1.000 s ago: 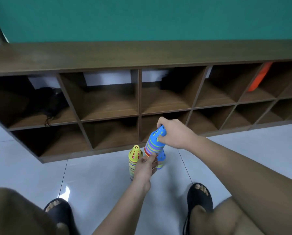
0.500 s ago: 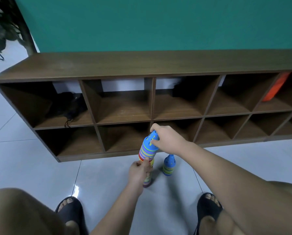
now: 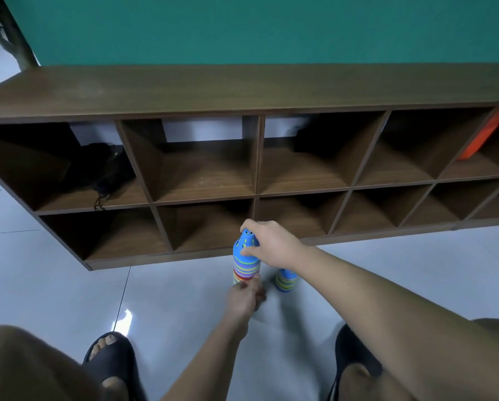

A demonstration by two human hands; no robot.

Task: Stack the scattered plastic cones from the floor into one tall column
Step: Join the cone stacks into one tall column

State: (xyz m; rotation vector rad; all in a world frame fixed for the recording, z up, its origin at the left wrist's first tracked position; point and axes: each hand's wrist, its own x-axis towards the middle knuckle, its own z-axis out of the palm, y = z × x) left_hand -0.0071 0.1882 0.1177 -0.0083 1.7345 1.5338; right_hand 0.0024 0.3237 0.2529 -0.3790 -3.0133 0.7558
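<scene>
A tall column of striped plastic cones (image 3: pixel 246 261) with a blue perforated top stands upright on the pale tiled floor, just in front of the shelf. My right hand (image 3: pixel 271 244) grips its blue top from the right, fingers curled round it. My left hand (image 3: pixel 246 296) holds the column's base and hides it. A shorter stack of cones (image 3: pixel 285 280), blue on top with striped rims, stands on the floor just right of the column, partly behind my right wrist.
A low brown wooden cubby shelf (image 3: pixel 242 91) runs across the view behind the cones. A black item (image 3: pixel 103 169) lies in its upper left cubby and an orange one (image 3: pixel 481 137) at the upper right. My sandalled feet (image 3: pixel 109 363) flank the near floor.
The stack my right hand carried has come down over the yellow-topped stack, making one taller column. My left hand slid down to the base. The small blue stack has stayed put.
</scene>
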